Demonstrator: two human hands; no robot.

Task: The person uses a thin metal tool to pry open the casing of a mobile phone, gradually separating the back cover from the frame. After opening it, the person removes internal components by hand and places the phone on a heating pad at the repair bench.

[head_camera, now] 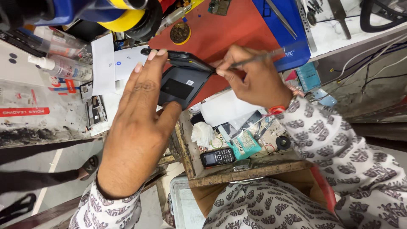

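Far left of frame: clear squeeze bottles (63, 67) lying on the white bench top (25, 91), white paper sheets (104, 63) just right of them. Upper left: blue-and-yellow tool body (114, 12). Left hand (135, 123) fills left-centre, back of hand to camera, fingers spread and curled over the top edge of a dark phone (180, 59), thumb pressed at the lower edge of its opened back panel (180, 87); hand is closed on the phone, holding it tilted up off the red mat (212, 34). Phone sits centre-top of frame, just below a round tin (180, 33) on the mat. Right hand (254, 80) is right of centre, fingers pinched tight on a thin metal-tipped tool (254, 59), tip touching the phone's right edge where body and panel meet. Blue tray (288, 38) behind the right hand, upper right. Lower centre: open wooden drawer (237, 169) with a small black keypad phone (217, 157), white crumpled tissue (202, 133), teal packet (246, 146) and a black round part (283, 143). Far right: loose cables (373, 63) on the bench.
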